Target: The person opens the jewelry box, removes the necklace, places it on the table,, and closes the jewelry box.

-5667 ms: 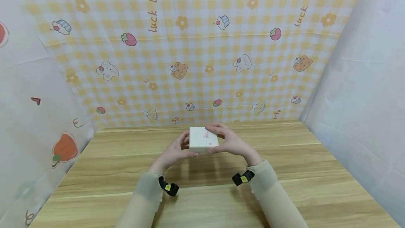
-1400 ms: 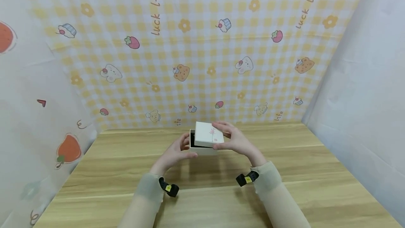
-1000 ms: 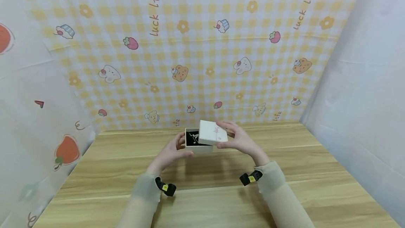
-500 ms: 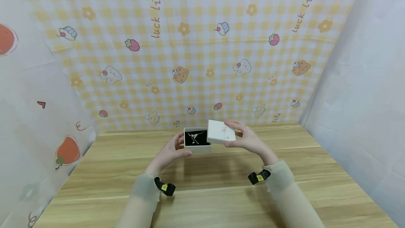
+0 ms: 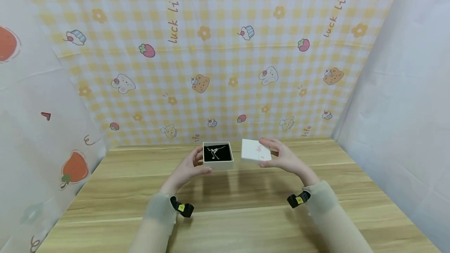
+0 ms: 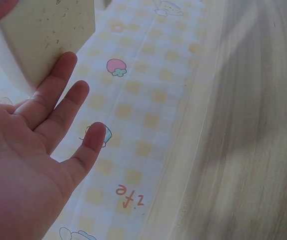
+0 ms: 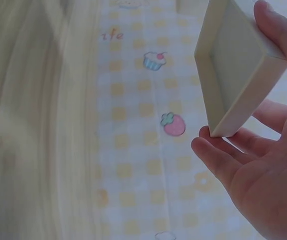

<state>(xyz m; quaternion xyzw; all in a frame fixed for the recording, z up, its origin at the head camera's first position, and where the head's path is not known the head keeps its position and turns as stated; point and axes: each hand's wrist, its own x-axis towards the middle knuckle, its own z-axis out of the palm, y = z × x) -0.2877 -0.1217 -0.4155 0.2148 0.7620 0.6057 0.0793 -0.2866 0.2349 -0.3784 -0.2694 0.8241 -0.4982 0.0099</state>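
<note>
My left hand [image 5: 188, 169] grips a small white jewelry box base [image 5: 218, 164] by its left side, above the table. Inside, on a black lining, lies a thin silvery chain-like piece of jewelry [image 5: 216, 152]. In the left wrist view, the speckled underside of the box base [image 6: 48, 35] shows against the fingers. My right hand [image 5: 286, 159] holds the white box lid [image 5: 251, 150], printed with a pink flower, by its right side. The right wrist view shows the hollow inside of the lid [image 7: 233, 60], with thumb and fingers on opposite edges. A gap separates lid and base.
Below both hands is a wood-grain table [image 5: 232, 229]. A yellow-checked cloth [image 5: 225, 57] with cartoon prints hangs along its back edge. White cloths stand at the left [image 5: 21, 136] and right [image 5: 397, 108]. Each wrist wears a black camera on a strap.
The lid, first closed on the box, has come off and moved right with my right hand, uncovering the silvery jewelry. My left hand has shifted slightly left with the base.
</note>
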